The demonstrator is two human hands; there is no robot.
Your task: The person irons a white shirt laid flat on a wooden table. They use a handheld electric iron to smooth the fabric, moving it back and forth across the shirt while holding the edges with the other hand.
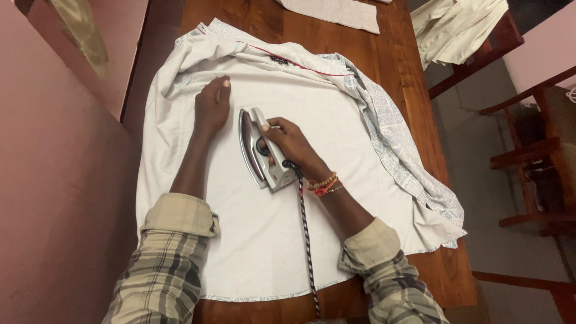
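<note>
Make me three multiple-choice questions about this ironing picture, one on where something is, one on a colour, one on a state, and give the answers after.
1. Where does the left hand rest?
A. flat on the white shirt, above and left of the iron
B. on the chair
C. on the cord

2. What colours is the iron's cord?
A. plain red
B. black and white braid
C. yellow

3. How is the iron held?
A. lying alone, untouched
B. lifted high off the table
C. gripped at its handle by the right hand, soleplate down on the shirt

Answers:
1 A, the palm lies on the cloth near the collar.
2 B, a two-tone braid runs from the iron's back end toward the table edge.
3 C, the fingers wrap the handle, with the iron on the cloth.
</note>
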